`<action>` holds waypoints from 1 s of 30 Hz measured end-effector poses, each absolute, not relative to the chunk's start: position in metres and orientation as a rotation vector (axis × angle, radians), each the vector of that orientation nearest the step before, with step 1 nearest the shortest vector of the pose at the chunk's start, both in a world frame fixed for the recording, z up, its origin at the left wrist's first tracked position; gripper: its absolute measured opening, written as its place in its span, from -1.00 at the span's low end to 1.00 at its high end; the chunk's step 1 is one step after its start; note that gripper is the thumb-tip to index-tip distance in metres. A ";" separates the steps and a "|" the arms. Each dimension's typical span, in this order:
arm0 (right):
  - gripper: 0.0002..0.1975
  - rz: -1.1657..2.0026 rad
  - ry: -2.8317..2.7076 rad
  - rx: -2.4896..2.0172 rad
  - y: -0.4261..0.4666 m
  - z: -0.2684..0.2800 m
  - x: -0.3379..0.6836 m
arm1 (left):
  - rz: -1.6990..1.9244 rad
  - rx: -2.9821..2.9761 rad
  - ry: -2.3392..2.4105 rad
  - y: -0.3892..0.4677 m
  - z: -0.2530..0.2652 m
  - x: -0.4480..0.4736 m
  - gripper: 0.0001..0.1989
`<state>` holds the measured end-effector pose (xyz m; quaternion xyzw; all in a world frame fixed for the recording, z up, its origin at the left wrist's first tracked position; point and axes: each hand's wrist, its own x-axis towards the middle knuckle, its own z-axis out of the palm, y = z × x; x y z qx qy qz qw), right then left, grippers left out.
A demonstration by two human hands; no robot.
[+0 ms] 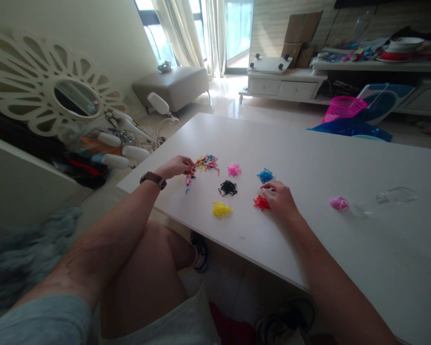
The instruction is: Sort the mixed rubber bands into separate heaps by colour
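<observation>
Small coloured loop-shaped pieces lie in piles on the white table (326,163). My left hand (179,166) is at the near-left side of the mixed-colour pile (208,163), fingers closed in a pinch; what they hold is too small to make out. A few loose pieces (187,181) lie just below it. My right hand (278,196) is over the red pile (261,203), thumb and fingertips pinched together, their contents unclear. Beyond that hand sits the blue pile (266,176). Between my hands are the pink pile (234,169), black pile (228,188) and yellow pile (221,210).
To the right, a clear plastic bottle (397,195) lies on its side near a pink-purple cap-like object (339,204). A bright pink basket (345,109) stands beyond the far edge. A lamp with white shades (135,153) is close to the table's left side.
</observation>
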<state>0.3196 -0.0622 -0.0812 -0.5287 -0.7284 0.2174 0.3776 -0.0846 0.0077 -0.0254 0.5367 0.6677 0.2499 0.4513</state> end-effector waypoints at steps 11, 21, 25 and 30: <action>-0.84 0.570 -1.873 -1.347 -0.063 -0.083 0.319 | 0.606 1.016 1.591 0.003 -0.024 -0.071 -0.87; -0.82 0.575 -1.883 -1.342 -0.063 -0.081 0.319 | 0.574 1.058 1.653 0.004 -0.024 -0.071 -0.79; -0.82 0.580 -1.886 -1.346 -0.063 -0.081 0.319 | 0.613 0.962 1.654 0.006 -0.027 -0.073 -0.81; -0.82 0.587 -1.893 -1.343 -0.063 -0.082 0.319 | 0.642 0.905 1.646 0.006 -0.025 -0.071 -0.86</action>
